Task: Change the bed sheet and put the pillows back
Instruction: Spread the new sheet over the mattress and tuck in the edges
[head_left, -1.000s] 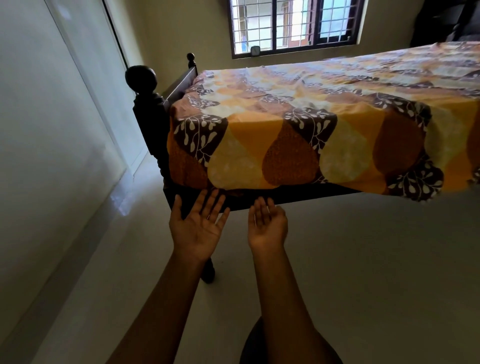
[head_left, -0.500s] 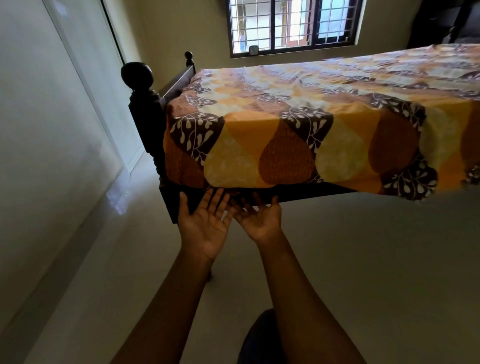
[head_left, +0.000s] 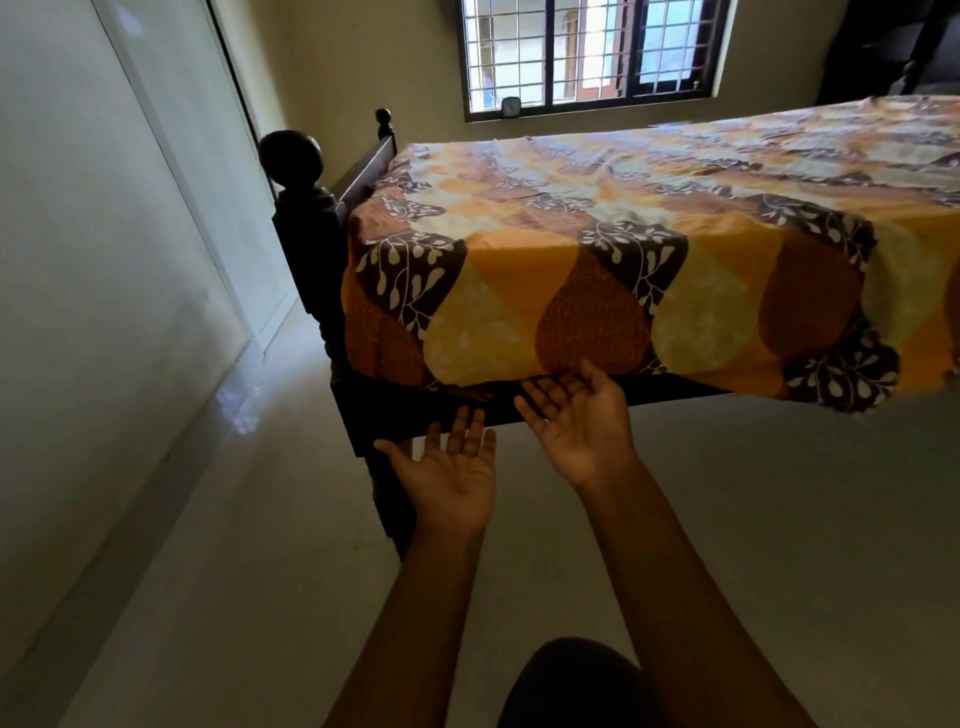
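At far left, a pale wall panel (head_left: 104, 260) is running along the light floor (head_left: 218, 571). Beside it, a dark wooden bedpost (head_left: 304, 228) with a round knob is standing at the near corner of the bed. A second, smaller post (head_left: 383, 117) is showing behind it, and an end board (head_left: 363, 169) is spanning between the two.

The dark side rail (head_left: 395, 410) of the bed is running rightward from the near post. The left hand (head_left: 452, 467) is hovering palm up in front of this rail. Its fingers (head_left: 465, 431) are lying straight and close together with the thumb held out to the left, and they are gripping nothing.

The right hand (head_left: 576, 415) is hovering palm up, just right of the left hand and slightly higher. Its fingers (head_left: 540, 397) are spreading loosely with a slight curl, and they are holding nothing. The thumb tip is reaching the lower hem of the bed sheet (head_left: 649, 270); contact cannot be confirmed.

The bed sheet, patterned in orange, yellow and brown with leaf prints, is covering the top of the mattress. It is hanging down the near side and ending just above the rail. Part of the hem near the post is lying bunched against the rail.

A barred window (head_left: 587, 52) is letting in daylight behind the bed, with a small object (head_left: 510, 106) sitting on its sill. Dark furniture (head_left: 893, 47) is standing at the upper right.
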